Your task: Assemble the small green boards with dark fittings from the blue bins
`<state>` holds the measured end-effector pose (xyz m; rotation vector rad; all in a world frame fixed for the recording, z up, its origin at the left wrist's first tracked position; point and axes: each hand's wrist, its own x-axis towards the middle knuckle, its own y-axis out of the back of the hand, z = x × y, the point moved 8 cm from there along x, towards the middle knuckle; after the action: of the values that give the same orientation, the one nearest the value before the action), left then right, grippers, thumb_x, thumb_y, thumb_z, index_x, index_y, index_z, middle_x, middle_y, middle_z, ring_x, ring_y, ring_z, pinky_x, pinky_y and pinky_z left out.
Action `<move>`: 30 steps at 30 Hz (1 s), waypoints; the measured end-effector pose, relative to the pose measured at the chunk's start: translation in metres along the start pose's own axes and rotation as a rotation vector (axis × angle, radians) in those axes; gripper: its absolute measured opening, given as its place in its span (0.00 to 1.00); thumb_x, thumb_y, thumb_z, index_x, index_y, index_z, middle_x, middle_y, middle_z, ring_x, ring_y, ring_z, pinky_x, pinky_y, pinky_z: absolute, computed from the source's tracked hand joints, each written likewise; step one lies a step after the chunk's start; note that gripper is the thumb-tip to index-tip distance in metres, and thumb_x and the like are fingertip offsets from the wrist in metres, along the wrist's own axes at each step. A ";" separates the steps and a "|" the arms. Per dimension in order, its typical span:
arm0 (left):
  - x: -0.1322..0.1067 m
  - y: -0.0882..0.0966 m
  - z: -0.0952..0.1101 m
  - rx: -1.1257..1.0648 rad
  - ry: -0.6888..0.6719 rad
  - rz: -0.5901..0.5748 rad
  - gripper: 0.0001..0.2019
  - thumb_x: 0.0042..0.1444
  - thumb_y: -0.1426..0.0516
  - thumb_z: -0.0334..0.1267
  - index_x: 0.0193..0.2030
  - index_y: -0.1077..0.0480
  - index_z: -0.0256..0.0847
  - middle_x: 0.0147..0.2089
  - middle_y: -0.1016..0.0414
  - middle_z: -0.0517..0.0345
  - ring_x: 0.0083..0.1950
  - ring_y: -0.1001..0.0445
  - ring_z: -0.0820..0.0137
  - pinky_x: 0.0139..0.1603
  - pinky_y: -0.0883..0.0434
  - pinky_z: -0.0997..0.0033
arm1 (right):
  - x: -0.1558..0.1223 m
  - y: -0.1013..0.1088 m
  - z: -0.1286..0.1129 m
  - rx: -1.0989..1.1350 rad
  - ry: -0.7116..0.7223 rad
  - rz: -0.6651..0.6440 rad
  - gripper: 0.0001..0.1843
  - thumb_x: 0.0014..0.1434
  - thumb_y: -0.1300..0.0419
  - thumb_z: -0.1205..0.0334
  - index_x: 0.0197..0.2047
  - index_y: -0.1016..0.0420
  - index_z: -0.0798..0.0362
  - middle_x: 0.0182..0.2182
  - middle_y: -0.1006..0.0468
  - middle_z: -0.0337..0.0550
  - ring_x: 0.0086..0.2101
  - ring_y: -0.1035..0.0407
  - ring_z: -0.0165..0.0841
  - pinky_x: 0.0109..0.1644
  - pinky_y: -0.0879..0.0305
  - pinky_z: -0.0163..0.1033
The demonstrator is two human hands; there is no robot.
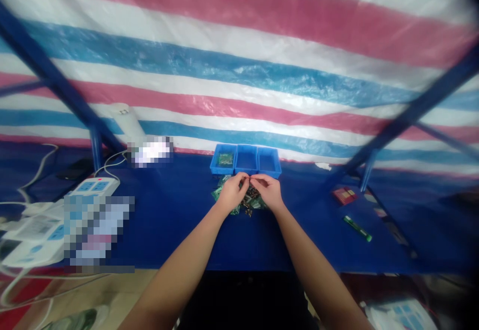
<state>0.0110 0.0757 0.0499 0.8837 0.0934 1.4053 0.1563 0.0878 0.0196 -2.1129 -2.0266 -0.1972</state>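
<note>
My left hand (pixel 234 190) and my right hand (pixel 267 188) meet fingertip to fingertip over a heap of small green and dark pieces (pixel 247 205). Both are closed in a pinch, and whatever sits between the fingers is too small to name. Just beyond them stand three joined blue bins: the left bin (pixel 212 165) has green pieces inside, while the middle bin (pixel 246 158) and the right bin (pixel 268 159) show only their blue insides. My hands cover part of the heap.
White power strips (pixel 56 230) with cables lie at the left, near a white cylinder (pixel 128 123). To the right are a red box (pixel 345 195) and a green packet (pixel 357 228). Blue frame bars (pixel 389 130) slant down on both sides before a striped sheet (pixel 239 70).
</note>
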 end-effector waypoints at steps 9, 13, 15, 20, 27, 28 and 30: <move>-0.001 -0.001 -0.003 0.023 0.011 -0.006 0.10 0.66 0.53 0.42 0.44 0.33 0.42 0.32 0.26 0.59 0.31 0.27 0.70 0.34 0.33 0.72 | -0.002 -0.004 -0.004 -0.033 0.021 -0.032 0.16 0.48 0.31 0.54 0.40 0.20 0.52 0.36 0.17 0.45 0.36 0.23 0.37 0.45 0.25 0.44; -0.001 0.000 0.003 -0.003 -0.014 -0.023 0.10 0.65 0.51 0.42 0.47 0.33 0.43 0.34 0.25 0.59 0.34 0.26 0.70 0.34 0.32 0.72 | -0.001 -0.001 -0.001 0.006 0.001 -0.010 0.16 0.49 0.31 0.53 0.40 0.19 0.52 0.38 0.17 0.45 0.37 0.22 0.38 0.47 0.25 0.46; -0.001 0.001 0.004 -0.015 -0.022 -0.022 0.10 0.65 0.51 0.41 0.47 0.32 0.44 0.35 0.25 0.59 0.35 0.26 0.70 0.34 0.33 0.72 | -0.001 -0.001 0.002 0.035 -0.019 -0.012 0.17 0.48 0.31 0.53 0.40 0.19 0.52 0.38 0.17 0.45 0.37 0.22 0.39 0.47 0.25 0.47; -0.001 0.001 0.006 -0.007 -0.030 -0.025 0.10 0.66 0.52 0.41 0.42 0.32 0.43 0.35 0.25 0.60 0.33 0.27 0.71 0.33 0.33 0.73 | -0.001 -0.003 0.006 0.052 -0.036 -0.020 0.18 0.47 0.30 0.53 0.40 0.20 0.51 0.37 0.17 0.44 0.37 0.22 0.39 0.47 0.24 0.47; 0.000 0.002 0.007 0.005 -0.030 -0.038 0.12 0.67 0.54 0.42 0.38 0.32 0.42 0.32 0.27 0.60 0.33 0.28 0.71 0.36 0.33 0.73 | -0.002 -0.006 0.000 0.025 -0.001 -0.049 0.17 0.48 0.31 0.54 0.41 0.20 0.52 0.35 0.17 0.44 0.35 0.22 0.38 0.45 0.24 0.46; 0.000 0.002 0.007 0.006 -0.031 -0.037 0.12 0.67 0.54 0.42 0.38 0.32 0.42 0.32 0.27 0.60 0.33 0.28 0.71 0.36 0.33 0.73 | -0.003 -0.005 0.000 0.019 -0.003 -0.044 0.17 0.48 0.31 0.53 0.41 0.20 0.52 0.36 0.17 0.44 0.36 0.22 0.38 0.45 0.24 0.46; 0.000 0.003 0.007 0.006 -0.028 -0.028 0.11 0.66 0.53 0.42 0.40 0.32 0.42 0.33 0.26 0.60 0.34 0.28 0.71 0.37 0.33 0.72 | -0.002 -0.004 -0.001 0.012 -0.009 -0.027 0.17 0.48 0.31 0.53 0.40 0.19 0.52 0.36 0.17 0.44 0.36 0.22 0.39 0.46 0.24 0.47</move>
<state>0.0127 0.0717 0.0565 0.9038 0.0883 1.3670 0.1522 0.0853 0.0202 -2.0835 -2.0570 -0.1799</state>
